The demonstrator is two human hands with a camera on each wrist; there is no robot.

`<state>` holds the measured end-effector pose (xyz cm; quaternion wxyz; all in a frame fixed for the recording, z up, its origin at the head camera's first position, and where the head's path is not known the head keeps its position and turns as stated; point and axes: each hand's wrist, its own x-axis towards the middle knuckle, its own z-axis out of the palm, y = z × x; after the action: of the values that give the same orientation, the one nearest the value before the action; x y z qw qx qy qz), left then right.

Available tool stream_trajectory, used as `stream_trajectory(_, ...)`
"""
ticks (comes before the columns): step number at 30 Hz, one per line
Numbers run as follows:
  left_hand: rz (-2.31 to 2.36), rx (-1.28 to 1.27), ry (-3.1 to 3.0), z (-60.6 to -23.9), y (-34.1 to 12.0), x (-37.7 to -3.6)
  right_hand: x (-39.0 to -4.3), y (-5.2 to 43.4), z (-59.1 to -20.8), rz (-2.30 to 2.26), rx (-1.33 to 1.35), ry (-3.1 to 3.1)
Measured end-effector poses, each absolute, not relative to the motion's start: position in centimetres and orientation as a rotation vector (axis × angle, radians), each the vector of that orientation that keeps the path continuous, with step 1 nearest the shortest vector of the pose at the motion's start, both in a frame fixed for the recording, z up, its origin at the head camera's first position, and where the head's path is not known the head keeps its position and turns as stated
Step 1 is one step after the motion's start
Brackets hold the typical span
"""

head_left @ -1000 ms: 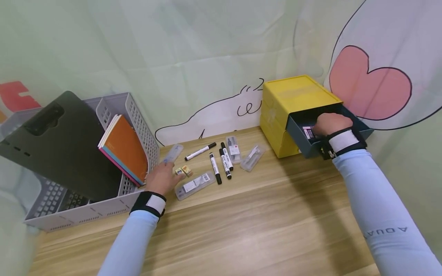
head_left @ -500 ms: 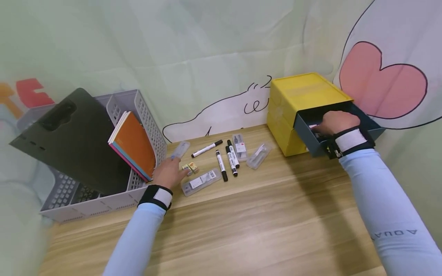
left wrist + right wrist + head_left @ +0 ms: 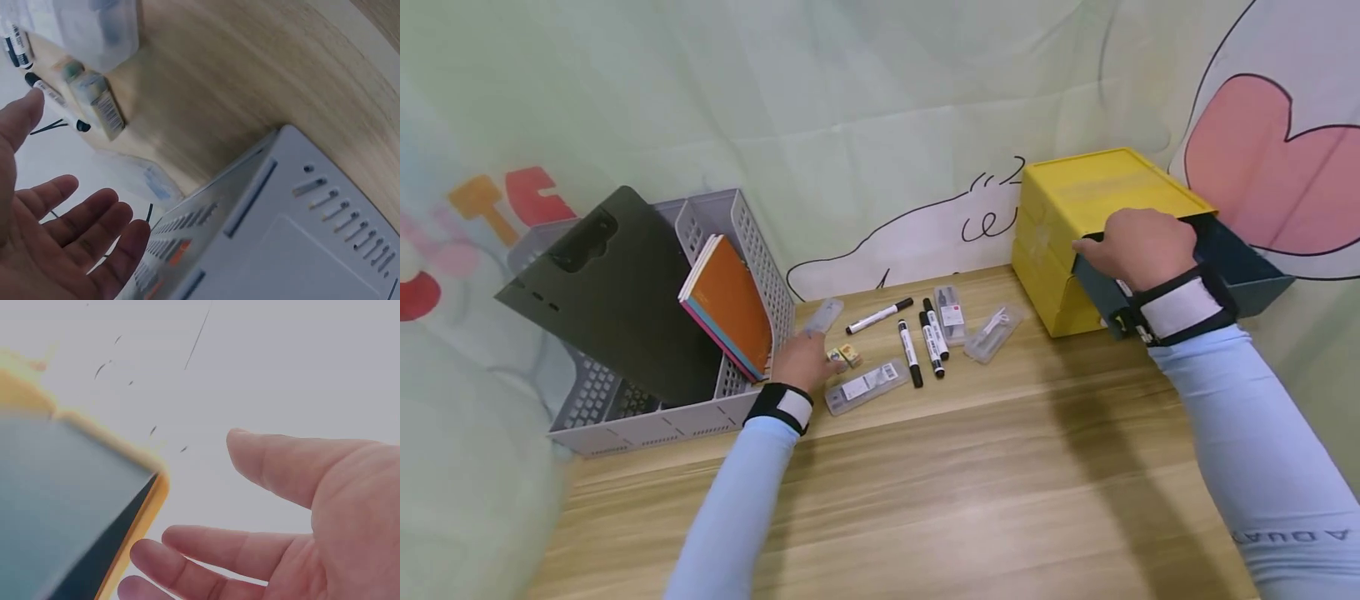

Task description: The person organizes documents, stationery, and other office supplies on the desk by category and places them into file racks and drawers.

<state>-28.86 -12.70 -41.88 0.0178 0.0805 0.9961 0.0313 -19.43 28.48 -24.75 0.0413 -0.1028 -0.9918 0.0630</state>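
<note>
My left hand (image 3: 802,362) hovers over the wooden table with fingers loosely spread, beside two small patterned blocks (image 3: 848,355). In the left wrist view its palm and fingers (image 3: 94,234) hold nothing. A clear plastic case (image 3: 825,315) lies just past its fingertips, and a labelled clear case (image 3: 867,386) lies to its right. My right hand (image 3: 1150,246) is above the left side of a pulled-out dark drawer (image 3: 1255,258) in the yellow drawer box (image 3: 1112,187). Its fingers (image 3: 212,547) hold nothing in the right wrist view. The hand hides part of the drawer's inside.
On the left stands a grey perforated organizer (image 3: 677,425) with a black clipboard (image 3: 625,300) and an orange notebook (image 3: 733,304). Several markers (image 3: 910,353), a clear case with a white tool (image 3: 993,333) and another labelled case (image 3: 951,315) lie mid-table before the curtain.
My right hand has risen out of the drawer, its thumb now apart from the fingers. My left hand stays by the small blocks. The whole view has shifted, so things appear further right.
</note>
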Motion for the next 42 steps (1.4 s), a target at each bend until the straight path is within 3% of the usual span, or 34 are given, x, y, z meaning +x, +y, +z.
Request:
stream_trajectory(8, 0.066, 0.284, 3.097, -43.8, -12.1, -28.9, -19.5, 22.6, -26.4, 0.183, -0.179, -3.015)
stream_trajectory(18, 0.055, 0.275, 3.105, -44.6, -13.1, -28.7, -20.1, 18.1, -32.6, 0.219, -0.046, -3.137)
stream_trajectory(27, 0.059, 0.252, 3.097, -45.0, -13.1, -29.0, -20.0, 17.5, -36.7, 0.335, -0.159, -3.235)
stream_trajectory(42, 0.213, 0.4, 3.194, -42.7, -10.9, -28.1, -19.9, 17.2, -39.1, 0.401, -0.089, -3.268)
